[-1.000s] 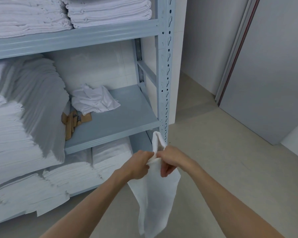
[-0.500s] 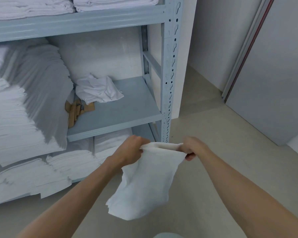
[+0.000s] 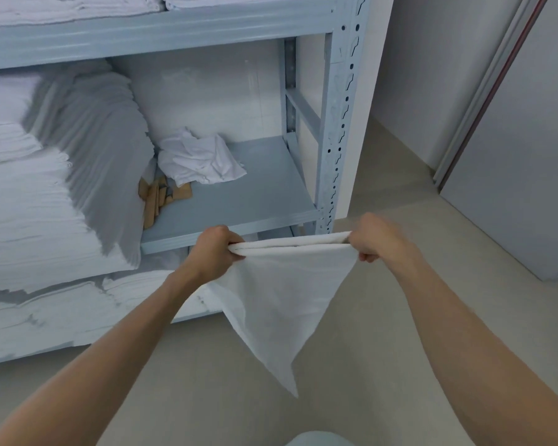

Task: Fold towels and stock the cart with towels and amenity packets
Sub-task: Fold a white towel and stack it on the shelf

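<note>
Beige floor (image 3: 384,317) fills the bottom of the view, and over it the person stretches both bare forearms forward, holding one white towel (image 3: 277,304) in the air in front of the shelving. Nearest, the left hand (image 3: 215,251) has its fingers curled round one end of the towel's top edge and the right hand (image 3: 376,241) has its fingers curled round the other end, so the edge runs taut and doubled between them while the rest hangs down to a loose point above the floor. That looks like an early stage of a fold: the cloth is halved at most and not yet squared up or laid down. Just beyond the hands, the grey metal rack (image 3: 335,130) holds a middle shelf (image 3: 255,188) with a crumpled white cloth (image 3: 197,160) near its back and some tan strips (image 3: 157,196) beside it, which cannot be identified. To the left and below, tall stacks of folded towels (image 3: 39,188) crowd the rack, with more on the top shelf. Farthest off, a grey door (image 3: 522,156) stands at the right. No cart and no plainly recognisable amenity packets appear, so stocking seems wholly ahead, and the crumpled cloth still waits for folding.
</note>
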